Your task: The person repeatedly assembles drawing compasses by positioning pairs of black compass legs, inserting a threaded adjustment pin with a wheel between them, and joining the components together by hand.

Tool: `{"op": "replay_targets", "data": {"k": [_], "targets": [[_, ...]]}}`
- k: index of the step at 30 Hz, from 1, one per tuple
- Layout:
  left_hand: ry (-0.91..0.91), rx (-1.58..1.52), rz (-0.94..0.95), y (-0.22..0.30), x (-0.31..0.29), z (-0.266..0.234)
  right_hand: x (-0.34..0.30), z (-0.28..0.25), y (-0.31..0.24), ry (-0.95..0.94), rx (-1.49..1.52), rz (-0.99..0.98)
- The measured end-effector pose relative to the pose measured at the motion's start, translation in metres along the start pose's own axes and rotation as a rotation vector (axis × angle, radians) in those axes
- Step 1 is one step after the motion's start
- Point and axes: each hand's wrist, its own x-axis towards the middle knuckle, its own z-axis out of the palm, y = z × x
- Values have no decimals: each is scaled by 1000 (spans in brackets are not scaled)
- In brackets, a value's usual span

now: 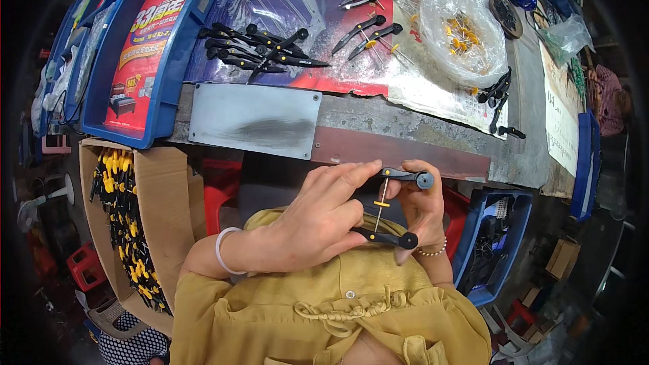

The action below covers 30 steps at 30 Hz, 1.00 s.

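Note:
In front of my chest I hold a bow compass in both hands: two black legs with round heads, spaced apart and joined by a thin metal rod with a yellow wheel midway. My left hand is closed on the left ends of both legs, fingers at the upper one, thumb side at the lower. My right hand is closed around the round-headed ends; some of its fingers are behind the legs. On the bench, several loose black legs lie in a pile. Two legs with rods lie farther right.
A clear plastic bag holds yellow wheels on metal rods. A blue tray stands at the bench's left, and a cardboard box full of black-and-yellow compasses is below it. Another blue bin with black parts sits at my right.

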Motion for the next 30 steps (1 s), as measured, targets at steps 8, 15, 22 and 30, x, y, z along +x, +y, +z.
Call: {"op": "replay_targets", "data": {"k": [8,15,22,30], "targets": [[74,84,71,5,1,2,-9,6,7,3,-161,-208],[73,59,81,9,-1,4,-11,6,4,0,-145,-204],[103,51,95,2,-3,12,-11,8,10,50,-194,-265],[148,72,108,-1,-3,16,-13,16,8,182,-208,-253]]}}
